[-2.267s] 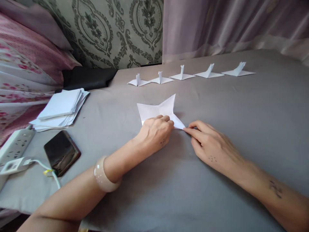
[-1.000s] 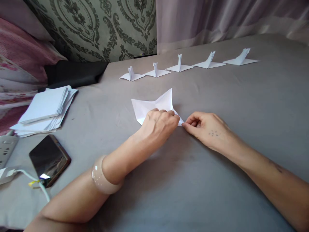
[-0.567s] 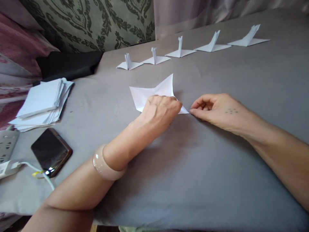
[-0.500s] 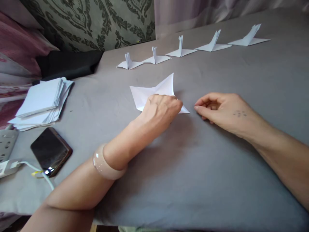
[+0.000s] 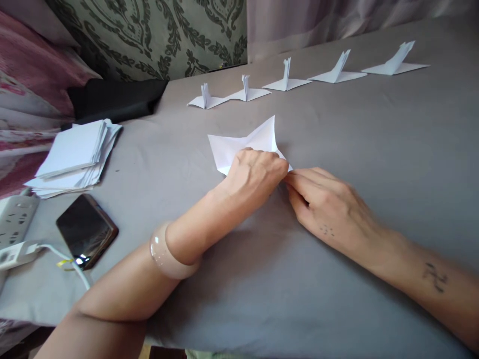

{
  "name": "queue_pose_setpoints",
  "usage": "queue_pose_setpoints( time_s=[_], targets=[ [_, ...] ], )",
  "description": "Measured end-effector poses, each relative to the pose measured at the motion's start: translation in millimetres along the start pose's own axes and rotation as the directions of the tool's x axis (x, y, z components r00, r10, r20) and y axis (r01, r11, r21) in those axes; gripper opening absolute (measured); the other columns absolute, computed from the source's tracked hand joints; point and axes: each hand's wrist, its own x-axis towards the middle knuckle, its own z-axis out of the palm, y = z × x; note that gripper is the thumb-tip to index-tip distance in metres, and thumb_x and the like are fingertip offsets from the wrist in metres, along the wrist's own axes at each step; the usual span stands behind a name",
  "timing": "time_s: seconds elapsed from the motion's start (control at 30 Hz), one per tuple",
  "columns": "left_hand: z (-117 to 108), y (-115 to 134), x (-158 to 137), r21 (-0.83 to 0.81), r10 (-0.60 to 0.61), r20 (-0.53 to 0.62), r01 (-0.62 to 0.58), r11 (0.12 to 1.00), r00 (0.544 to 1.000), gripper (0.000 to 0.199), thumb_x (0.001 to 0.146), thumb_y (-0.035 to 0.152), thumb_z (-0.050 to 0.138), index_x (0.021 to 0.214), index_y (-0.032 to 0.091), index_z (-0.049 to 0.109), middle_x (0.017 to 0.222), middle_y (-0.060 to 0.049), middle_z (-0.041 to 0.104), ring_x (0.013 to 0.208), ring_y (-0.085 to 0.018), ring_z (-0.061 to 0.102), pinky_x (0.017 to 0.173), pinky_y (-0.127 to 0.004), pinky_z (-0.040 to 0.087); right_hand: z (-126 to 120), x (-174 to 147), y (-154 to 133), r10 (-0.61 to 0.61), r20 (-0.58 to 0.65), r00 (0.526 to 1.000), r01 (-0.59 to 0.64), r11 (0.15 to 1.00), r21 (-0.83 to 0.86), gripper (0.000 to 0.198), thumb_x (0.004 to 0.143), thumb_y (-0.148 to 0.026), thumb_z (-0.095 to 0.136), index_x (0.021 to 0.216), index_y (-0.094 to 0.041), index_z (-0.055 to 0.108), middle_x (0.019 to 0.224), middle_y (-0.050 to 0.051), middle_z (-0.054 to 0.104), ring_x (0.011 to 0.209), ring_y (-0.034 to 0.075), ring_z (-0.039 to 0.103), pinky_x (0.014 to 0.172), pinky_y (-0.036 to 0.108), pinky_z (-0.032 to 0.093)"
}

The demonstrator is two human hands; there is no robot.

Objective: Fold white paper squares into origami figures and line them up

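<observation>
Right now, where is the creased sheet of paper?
In the head view, the creased sheet sits near the middle, partly covered by the left hand, with the right hand at its right corner and the row of five folded figures beyond it.

The left forearm [image 5: 136, 279] extends from near left toward centre; the left hand [image 5: 256, 174] is back-up, fingers curled under. The right forearm [image 5: 407, 269] enters from near right; the right hand [image 5: 327, 204] points leftward, fingertips beside the left knuckles.
</observation>
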Motion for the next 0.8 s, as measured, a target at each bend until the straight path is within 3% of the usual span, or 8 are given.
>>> queue_pose_setpoints(
  time_s=[0.13,0.3,0.53,0.8],
  targets=[
    [-9.0,-20.8,-13.0,-0.086,0.004,0.046,0.0,0.996,0.999,0.016,0.087,0.026,0.053,0.095,0.017,0.065,0.087,-0.006,0.067,0.079,-0.018,0.061,0.065,-0.026,0.039,-0.4,-0.4,-3.1,-0.017,0.014,1.0,0.018,0.998,-0.067,0.031,0.092,-0.009,0.037,0.096,-0.018,0.066,0.088,0.008,0.066,0.085,0.023,0.058,0.074,0.035,0.044],
    [-16.8,-48.4,-22.2,-0.233,-0.02,0.12,0.048,0.971,0.993,0.021,0.085,0.03,0.056,0.099,0.019,0.066,0.088,-0.004,0.068,0.08,-0.016,0.061,0.069,-0.024,0.04,3.8,-2.3,-2.9,-0.053,-0.016,0.998,0.051,0.992,-0.119,0.032,0.094,-0.013,0.038,0.107,-0.017,0.067,0.093,0.01,0.065,0.085,0.022,0.058,0.069,0.034,0.044],
    [-9.6,-49.8,-11.9,-0.401,0.041,0.147,0.022,0.916,0.988,0.026,0.089,0.029,0.049,0.094,0.016,0.071,0.085,-0.005,0.069,0.075,-0.015,0.06,0.067,-0.024,0.041,5.5,0.0,-6.8,-0.043,-0.014,0.999,0.04,0.983,-0.181,0.028,0.094,-0.017,0.043,0.105,-0.014,0.068,0.088,0.009,0.062,0.081,0.021,0.055,0.067,0.034,0.041],
    [-5.6,-56.7,-6.3,-0.502,0.015,0.228,0.104,0.858,0.974,0.027,0.085,0.033,0.052,0.084,0.013,0.07,0.07,-0.002,0.065,0.061,-0.011,0.052,0.057,-0.022,0.036,6.8,2.1,-6.9,-0.052,-0.002,0.999,0.05,0.977,-0.207,0.028,0.094,-0.02,0.043,0.105,-0.014,0.068,0.09,0.009,0.061,0.081,0.022,0.053,0.068,0.035,0.04]
  ],
)
